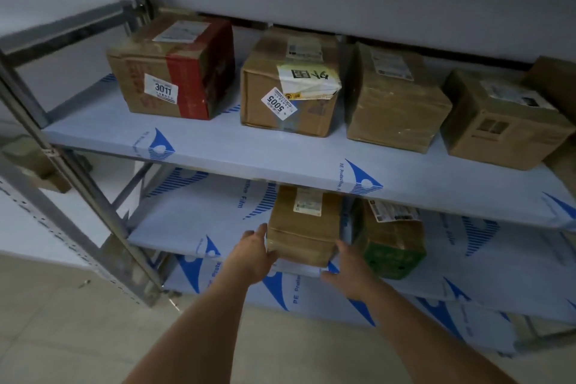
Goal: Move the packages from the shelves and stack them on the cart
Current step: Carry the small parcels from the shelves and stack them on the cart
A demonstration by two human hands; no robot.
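Head view shows a brown box (304, 227) at the front edge of the lower shelf (193, 221). Left hand (254, 254) and right hand (349, 271) press its two sides, grip wide with fingers straight. A green box (394, 246) sits just beside it. Four more boxes (290, 84) sit on the shelf above

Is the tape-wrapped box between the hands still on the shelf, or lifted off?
On the shelf: the tape-wrapped box rests on the lower shelf, hands at its two sides.

Head view looks down, near the shelves (280, 162).
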